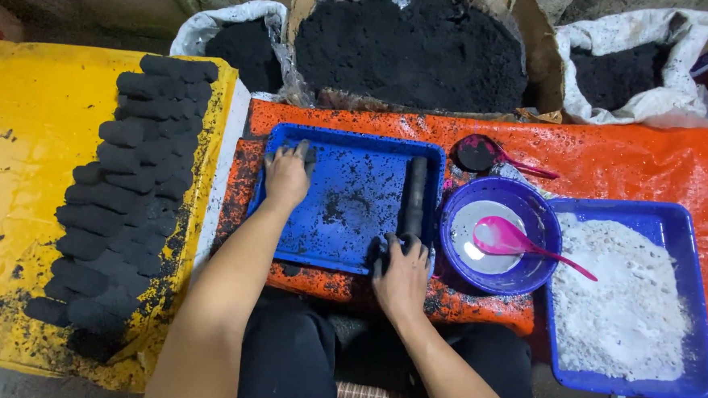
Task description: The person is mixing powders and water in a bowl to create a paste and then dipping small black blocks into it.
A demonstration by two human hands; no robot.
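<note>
Orange sheet (614, 160) spread over the worktop, wet and smeared with black dust. Behind it, three open sacks of black powder (410, 48) against a rough wall. On the orange sheet, a flat blue tray (349, 142), dirty with black crumbs. Left hand (287, 175) pressed flat on the tray's far left corner, fingers spread, holding nothing. Right hand (402, 274) at the tray's near right edge, fingers curled around the near end of a black roll (415, 196). Roll lay along the right side of the tray, long and round, pointing away from the body. Just right of the tray, a purple bowl (528, 269) with pale liquid and a pink spoon (513, 240) resting inside. Beyond the bowl, a small pink scoop (485, 153) full of black powder. Further right, a deep blue tub (690, 257) filled with white powder (623, 302). Off to the left, a yellow sheet (25, 166) with many finished black rolls (128, 187) packed side by side in rows, touching each other.
</note>
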